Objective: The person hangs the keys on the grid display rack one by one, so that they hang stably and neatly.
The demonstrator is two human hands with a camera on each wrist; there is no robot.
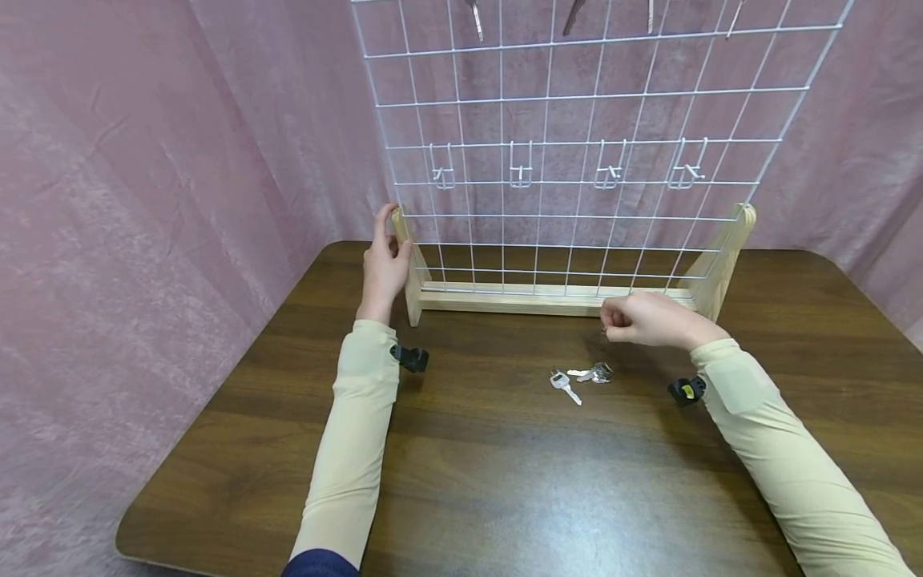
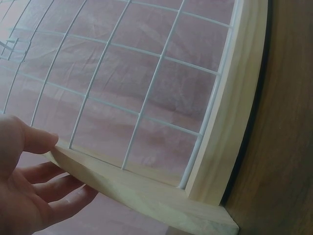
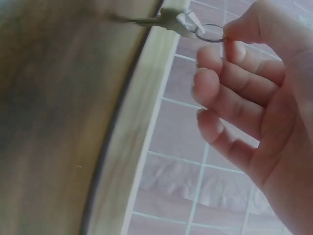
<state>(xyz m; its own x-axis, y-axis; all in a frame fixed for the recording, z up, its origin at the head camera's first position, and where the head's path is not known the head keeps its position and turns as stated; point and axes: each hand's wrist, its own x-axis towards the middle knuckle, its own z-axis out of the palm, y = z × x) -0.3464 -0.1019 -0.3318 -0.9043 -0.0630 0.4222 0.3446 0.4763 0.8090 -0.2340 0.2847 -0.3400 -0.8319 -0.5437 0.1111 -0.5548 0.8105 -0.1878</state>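
In the head view my left hand (image 1: 385,268) holds the left wooden upright of the stand. The left wrist view shows that hand's thumb and fingers on either side of the upright's (image 2: 112,188) edge. My right hand (image 1: 652,319) is low in front of the stand's wooden base bar (image 1: 505,300). Thumb and forefinger of the right hand (image 3: 254,88) pinch a metal ring (image 3: 210,33), from which a key (image 3: 166,20) hangs. On the table in front of the stand lie several loose keys (image 1: 565,386), some of them overlapping.
A white wire grid (image 1: 548,96) stands in the wooden stand. Several white hooks (image 1: 521,172) hang in a row on it, and several keys (image 1: 476,20) hang near the top. The brown table (image 1: 476,449) has rounded corners; a pink curtain (image 1: 180,160) hangs behind.
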